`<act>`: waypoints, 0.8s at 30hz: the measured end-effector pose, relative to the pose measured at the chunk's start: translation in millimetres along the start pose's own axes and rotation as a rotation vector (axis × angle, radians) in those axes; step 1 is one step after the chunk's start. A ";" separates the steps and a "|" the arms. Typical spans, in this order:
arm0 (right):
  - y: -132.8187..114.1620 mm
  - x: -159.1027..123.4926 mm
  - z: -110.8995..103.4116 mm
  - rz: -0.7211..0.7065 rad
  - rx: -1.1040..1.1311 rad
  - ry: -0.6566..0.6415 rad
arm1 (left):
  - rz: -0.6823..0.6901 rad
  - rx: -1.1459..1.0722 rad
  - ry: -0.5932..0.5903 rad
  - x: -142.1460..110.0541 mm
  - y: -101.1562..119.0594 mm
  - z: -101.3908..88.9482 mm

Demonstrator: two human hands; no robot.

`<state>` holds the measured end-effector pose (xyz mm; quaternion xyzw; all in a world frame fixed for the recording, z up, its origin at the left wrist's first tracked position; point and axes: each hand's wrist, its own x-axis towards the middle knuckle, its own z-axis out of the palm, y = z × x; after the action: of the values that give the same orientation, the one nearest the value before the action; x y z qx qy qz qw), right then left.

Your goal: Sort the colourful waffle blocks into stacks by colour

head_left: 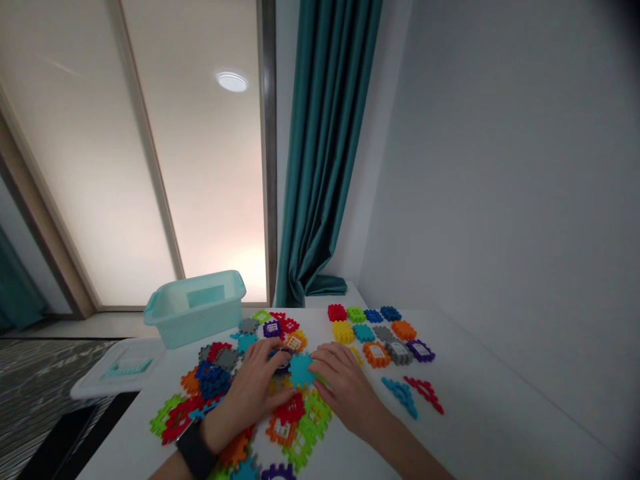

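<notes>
right hand (344,385) pinches a turquoise tile (301,371); left hand (256,381) spread; label (376,352) on an orange tile (379,363) too small to read.

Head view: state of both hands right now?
Left hand: open, beside the light-blue toy piece.
Right hand: at that piece's edge; can't tell if its grip is closed.

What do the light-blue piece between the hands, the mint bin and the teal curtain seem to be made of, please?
The light-blue piece looks like opaque moulded plastic: evenly coloured, with toothed edges. The mint bin also seems plastic, smooth and probably matte, judging by its rounded rim. The teal curtain appears to be cloth with a soft sheen, hanging in folds; its fibre is unclear.
</notes>
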<state>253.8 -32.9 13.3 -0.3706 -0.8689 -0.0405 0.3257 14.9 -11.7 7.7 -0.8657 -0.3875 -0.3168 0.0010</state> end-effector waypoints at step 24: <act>153.7 -43.6 -51.7 0.330 -0.069 -0.035 | 0.065 -0.018 -0.222 96.6 36.3 58.5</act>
<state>406.9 35.0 1.6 -0.5200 -0.7997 -0.0099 0.2998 119.5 42.1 22.8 -0.9076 -0.3540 -0.2223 -0.0395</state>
